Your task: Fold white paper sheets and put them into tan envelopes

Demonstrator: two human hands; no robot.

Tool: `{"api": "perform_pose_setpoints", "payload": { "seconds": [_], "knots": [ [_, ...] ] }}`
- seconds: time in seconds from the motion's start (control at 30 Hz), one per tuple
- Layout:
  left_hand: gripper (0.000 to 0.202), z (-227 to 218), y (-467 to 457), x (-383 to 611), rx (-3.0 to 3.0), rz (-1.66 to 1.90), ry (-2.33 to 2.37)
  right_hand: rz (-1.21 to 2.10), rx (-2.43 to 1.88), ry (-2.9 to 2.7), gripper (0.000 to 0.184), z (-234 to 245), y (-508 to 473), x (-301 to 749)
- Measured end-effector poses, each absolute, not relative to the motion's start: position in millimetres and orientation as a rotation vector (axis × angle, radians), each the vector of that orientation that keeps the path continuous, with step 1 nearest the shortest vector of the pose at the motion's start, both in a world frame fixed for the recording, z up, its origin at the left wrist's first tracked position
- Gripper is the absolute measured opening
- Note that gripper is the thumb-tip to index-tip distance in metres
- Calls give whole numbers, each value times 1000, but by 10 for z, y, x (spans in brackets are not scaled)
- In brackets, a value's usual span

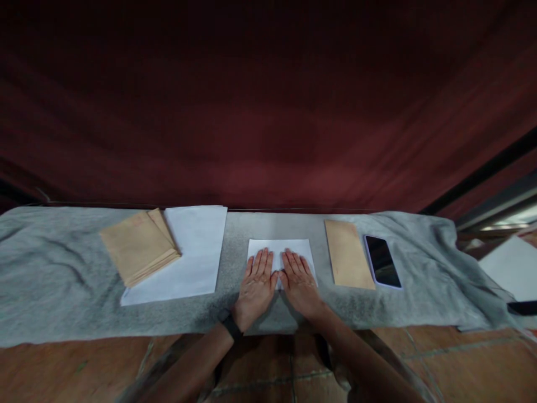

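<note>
A white sheet of paper [277, 246], seemingly folded, lies on the grey cloth in front of me. My left hand [258, 285] rests flat on its left half, fingers stretched out and pointing away from me. On the right half my right hand [298, 285] lies flat too, its fingers slightly spread. The two thumbs nearly meet at the middle of the paper. Both palms cover much of its near edge. Neither hand grips anything.
To the left, several brown envelopes [138, 243] lie on a stack of white paper [197, 252]. A single brown envelope [349, 254] and a phone [384, 262] are on the right. The grey cloth [50, 280] covers a narrow surface before a dark red curtain [268, 123].
</note>
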State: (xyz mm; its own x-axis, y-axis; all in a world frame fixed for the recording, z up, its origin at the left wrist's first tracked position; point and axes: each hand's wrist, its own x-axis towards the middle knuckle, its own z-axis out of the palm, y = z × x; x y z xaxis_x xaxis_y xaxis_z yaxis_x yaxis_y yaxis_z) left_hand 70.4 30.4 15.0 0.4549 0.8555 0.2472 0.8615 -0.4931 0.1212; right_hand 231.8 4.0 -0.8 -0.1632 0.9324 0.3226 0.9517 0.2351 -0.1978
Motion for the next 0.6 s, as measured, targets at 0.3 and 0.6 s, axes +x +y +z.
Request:
{"api": "perform_pose_setpoints", "payload": {
  "seconds": [0.3,0.6],
  "knots": [
    [56,159,467,799,-2672,-399,-1606,-4,-1835,-2104,50,55,235,2363],
    [57,176,664,796,-2593,-303,-1730,-41,-1908,-2074,54,39,379,2372]
  ]
}}
